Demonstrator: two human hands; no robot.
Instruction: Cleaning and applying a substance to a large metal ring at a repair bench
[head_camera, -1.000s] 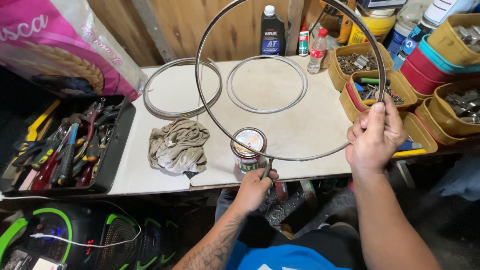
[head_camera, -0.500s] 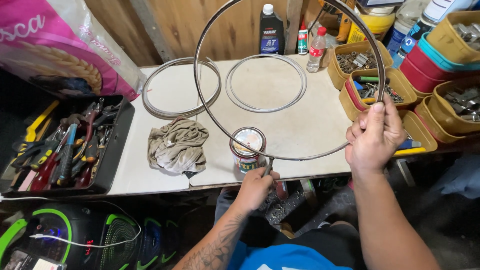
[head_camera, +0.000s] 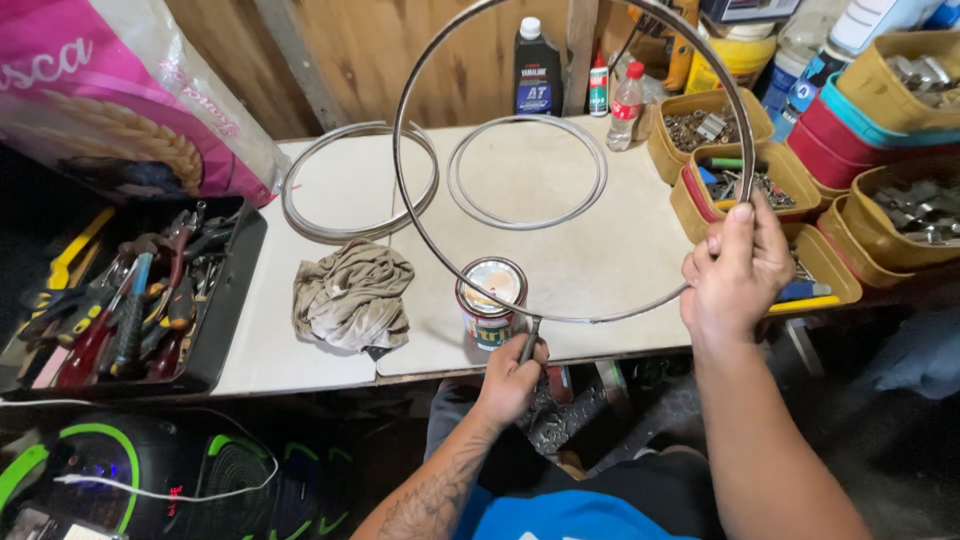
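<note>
- Against the earlier frames we see little change: the big ring (head_camera: 420, 240) has held its place upright over the table (head_camera: 600, 260), and both hands have kept their grips.
- Our right hand (head_camera: 735, 270) is closed on the ring's right side, thumb up along the rim.
- Our left hand (head_camera: 510, 380) is wrapped around a thin tool (head_camera: 528, 342) at the ring's lowest point, just beside the can (head_camera: 490, 300).
- The ring's top is cut off by the frame edge.
- The tool's tip is too small to make out, and we cannot tell whether it touches the ring.
- Two more rings (head_camera: 525, 220) lie flat on the table, a rag (head_camera: 350, 295) near them.
</note>
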